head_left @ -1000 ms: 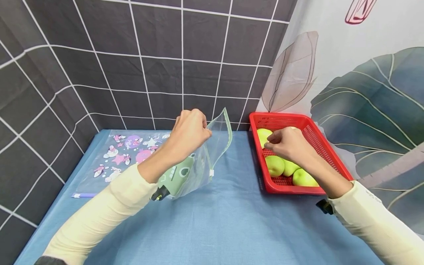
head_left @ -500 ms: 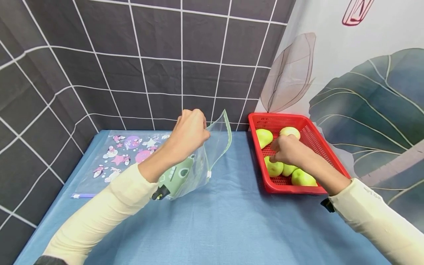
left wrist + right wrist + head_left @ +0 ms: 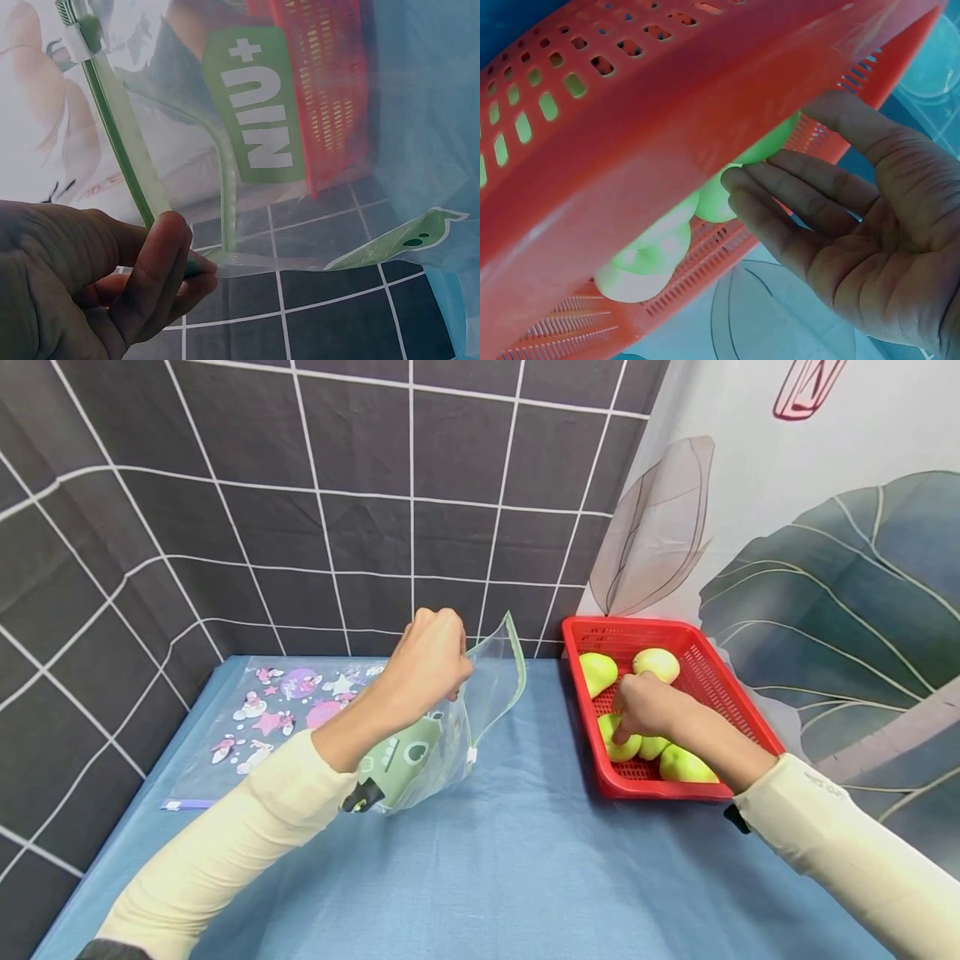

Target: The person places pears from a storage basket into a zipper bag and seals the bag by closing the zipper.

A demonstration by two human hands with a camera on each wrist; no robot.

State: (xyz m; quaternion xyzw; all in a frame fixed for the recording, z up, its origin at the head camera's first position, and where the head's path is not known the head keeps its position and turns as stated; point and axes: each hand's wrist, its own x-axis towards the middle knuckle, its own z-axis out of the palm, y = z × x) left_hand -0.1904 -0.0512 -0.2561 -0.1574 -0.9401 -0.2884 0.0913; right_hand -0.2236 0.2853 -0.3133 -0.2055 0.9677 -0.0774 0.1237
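Head view: the right hand (image 3: 652,706) is down inside a red plastic basket with perforated walls (image 3: 731,693), at a smooth yellow-green fruit (image 3: 625,752) in the near left part. Other yellow-green fruits (image 3: 686,764) lie around it, at least one pressed close beside it. The left hand (image 3: 427,668) pinches the rim of a clear plastic slider bag with green edging and a green printed patch (image 3: 405,752).

The likeliest trouble is a slip: the fruit's skin looks smooth, and the close neighbours leave little room for fingers, so a shallow hold could let it roll. The bag is a weak point too — pinched in one place, its thin mouth could fold inward under any pull or knock. A knuckle might also catch the basket's rim.

As for pose, the right arm reaches in from the right, palm turned down; its thumb and fingers lie spread either side of the fruit, touching it and only slightly bent, though how firmly they press cannot be told. The left arm crosses diagonally, wrist raised, thumb against curled fingers at the bag's edge — the opening gapes toward the basket.
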